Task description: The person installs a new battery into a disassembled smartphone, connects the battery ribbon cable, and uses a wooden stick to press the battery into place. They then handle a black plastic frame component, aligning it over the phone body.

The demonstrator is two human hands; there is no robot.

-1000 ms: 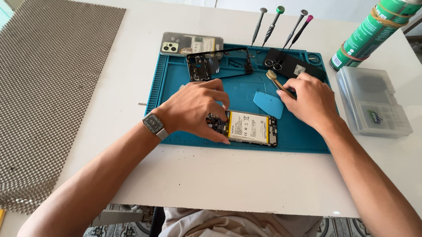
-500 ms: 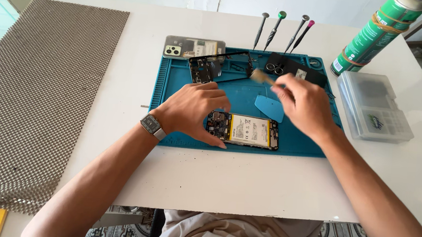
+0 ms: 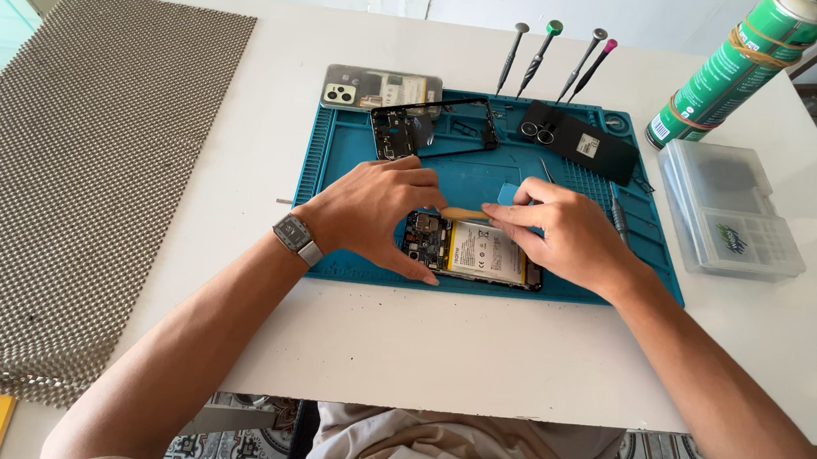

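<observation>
An opened phone [image 3: 473, 251] lies flat on the blue mat [image 3: 337, 156], near its front edge, with both hands over it. Its back is off, so the battery and the circuit board at its left end are bare. Its long axis runs left to right across the desk [image 3: 477, 351], roughly parallel to the mat's front edge, board end toward the left hand.

The left hand [image 3: 376, 212] is curled over the board end, fingers spread narrow and pressing the phone down, thumb along its near edge. The right hand [image 3: 564, 234] pinches a thin tan stick [image 3: 465, 214], probably a pry tool, though it is too slim to tell for sure. The stick lies nearly level, tip pointing left, over the phone's far edge.

The phone looks light, stiff and thin, and fragile with its parts exposed; it is best held by its outer edges, away from the board and battery. The stick is light and likely a little springy.

Farther back on the mat lie a black frame [image 3: 433, 125] and a black cover [image 3: 579, 136]. Four screwdrivers [image 3: 551, 51], a green can [image 3: 742, 71] and a clear box [image 3: 731, 208] stand beyond.
</observation>
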